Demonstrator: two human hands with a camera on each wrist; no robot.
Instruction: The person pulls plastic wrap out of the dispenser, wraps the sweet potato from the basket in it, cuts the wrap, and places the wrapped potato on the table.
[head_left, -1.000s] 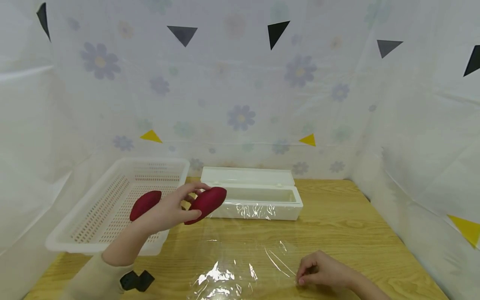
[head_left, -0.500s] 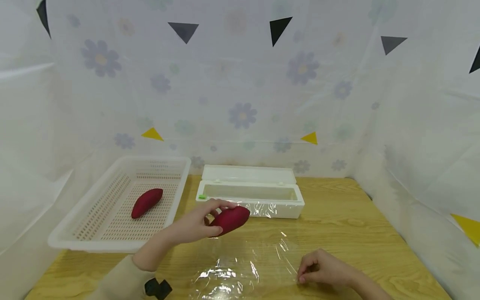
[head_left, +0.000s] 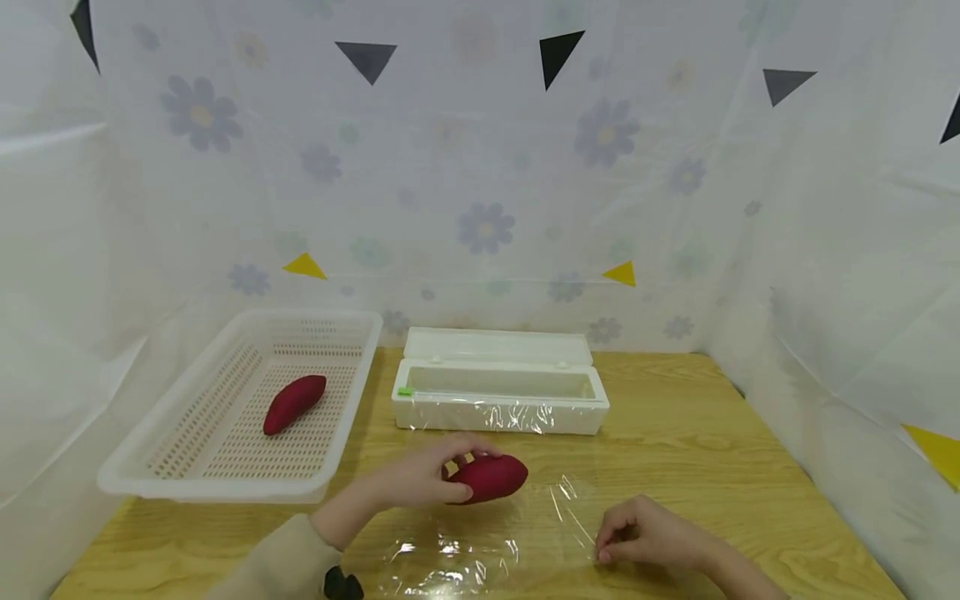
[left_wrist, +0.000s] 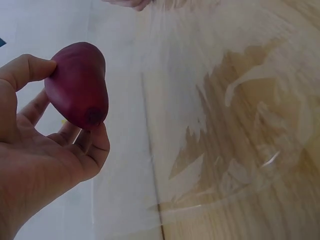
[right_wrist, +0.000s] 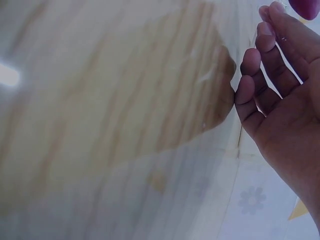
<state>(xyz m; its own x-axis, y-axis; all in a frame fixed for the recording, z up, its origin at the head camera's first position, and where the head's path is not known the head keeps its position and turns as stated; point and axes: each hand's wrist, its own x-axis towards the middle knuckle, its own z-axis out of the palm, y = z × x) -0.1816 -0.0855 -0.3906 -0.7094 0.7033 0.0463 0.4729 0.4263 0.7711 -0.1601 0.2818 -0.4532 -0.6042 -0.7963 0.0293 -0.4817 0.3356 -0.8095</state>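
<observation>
My left hand (head_left: 423, 477) grips a dark red sweet potato (head_left: 497, 478) between thumb and fingers, low over a sheet of clear plastic wrap (head_left: 480, 533). In the left wrist view the sweet potato (left_wrist: 77, 82) sits at the fingertips, one end facing the camera. The wrap runs from the front of a white wrap dispenser box (head_left: 498, 415) toward me across the table. My right hand (head_left: 652, 533) rests at the wrap's right edge, thumb and forefinger pinched together on it. A second sweet potato (head_left: 295, 404) lies in a white plastic basket (head_left: 112, 482) at the left.
The dispenser's lid (head_left: 498, 345) stands raised at the back, with a small green slider (head_left: 405, 392) at the left of its front edge. White flowered sheeting (head_left: 487, 167) surrounds the wooden table (head_left: 697, 433) at the back and both sides.
My left hand has carried the sweet potato from beside the basket rightward and down toward the wrap. The right hand has stayed in place.
</observation>
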